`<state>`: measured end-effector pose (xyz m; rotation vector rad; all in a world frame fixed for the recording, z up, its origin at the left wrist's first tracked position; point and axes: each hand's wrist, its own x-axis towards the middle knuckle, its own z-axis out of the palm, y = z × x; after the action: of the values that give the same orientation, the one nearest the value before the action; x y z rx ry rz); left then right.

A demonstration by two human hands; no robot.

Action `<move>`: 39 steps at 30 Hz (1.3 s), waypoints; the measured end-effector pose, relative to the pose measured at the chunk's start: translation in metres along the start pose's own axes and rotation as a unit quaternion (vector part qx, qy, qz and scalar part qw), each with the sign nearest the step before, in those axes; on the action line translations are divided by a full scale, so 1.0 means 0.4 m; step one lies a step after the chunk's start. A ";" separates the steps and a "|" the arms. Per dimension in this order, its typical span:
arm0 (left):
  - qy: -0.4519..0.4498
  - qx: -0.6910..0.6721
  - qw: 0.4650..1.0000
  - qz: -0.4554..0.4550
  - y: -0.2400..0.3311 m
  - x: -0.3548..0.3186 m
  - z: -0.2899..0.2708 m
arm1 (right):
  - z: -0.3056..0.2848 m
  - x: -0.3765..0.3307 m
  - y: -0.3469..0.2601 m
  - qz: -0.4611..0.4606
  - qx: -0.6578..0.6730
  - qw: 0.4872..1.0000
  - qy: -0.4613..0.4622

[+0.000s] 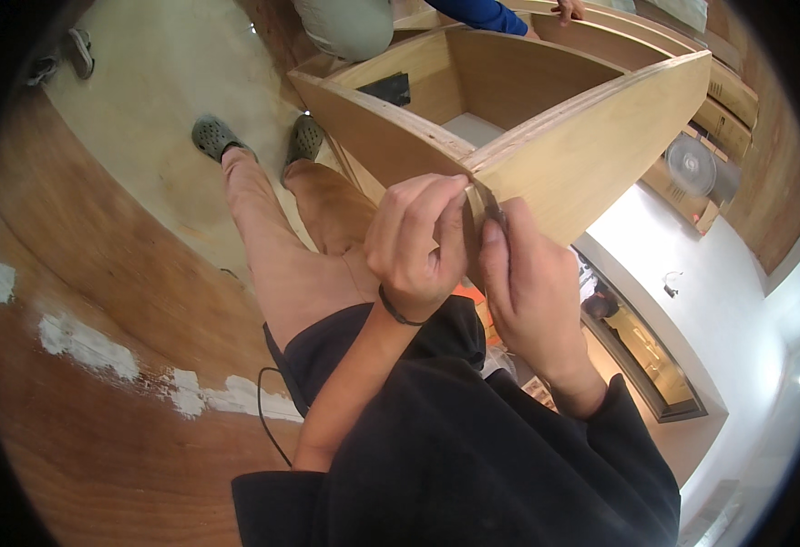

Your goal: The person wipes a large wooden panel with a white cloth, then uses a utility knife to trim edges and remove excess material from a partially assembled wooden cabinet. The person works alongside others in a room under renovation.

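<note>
Both my hands are at the near corner of a pale plywood cabinet frame [582, 150], which is divided into open compartments. My left hand [418, 232] is closed, its fingertips pinching a thin brownish strip [476, 208] just below the corner. My right hand [532, 287] is closed beside it, thumb and fingers pressed around a small dark, thin piece [494, 217] against the strip. Its kind is too small to tell, and the fingers hide part of it. A dark band circles my left wrist.
A co-worker's blue sleeve [482, 14] and hand [566, 11] reach over the far side of the frame. At right are cardboard boxes [733, 96], a round fan-like thing [692, 164] and a white wall [682, 255]. A brown wooden surface [81, 273] with white patches curves at left.
</note>
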<state>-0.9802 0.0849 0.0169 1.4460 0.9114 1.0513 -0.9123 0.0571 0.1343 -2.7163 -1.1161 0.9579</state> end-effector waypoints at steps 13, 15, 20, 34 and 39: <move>-0.050 0.052 0.997 -0.032 0.019 -0.013 -0.014 | -0.004 -0.010 -0.022 0.045 0.005 0.999 -0.013; -0.057 0.054 0.996 -0.038 0.017 -0.019 -0.016 | 0.002 -0.014 -0.015 0.037 0.009 0.999 -0.011; -0.057 0.048 0.996 -0.049 0.017 -0.019 -0.020 | 0.012 -0.012 -0.007 0.028 0.003 1.000 -0.013; -0.078 0.078 0.994 -0.017 0.018 0.009 -0.022 | 0.023 -0.002 0.015 -0.020 -0.027 0.999 0.037; -0.078 0.070 0.994 -0.026 0.013 0.010 -0.022 | 0.010 0.003 0.011 -0.005 -0.030 1.000 -0.008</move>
<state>-0.9874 0.0909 0.0228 1.5881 0.9206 0.8368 -0.9110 0.0542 0.1294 -2.7517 -1.1774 0.9613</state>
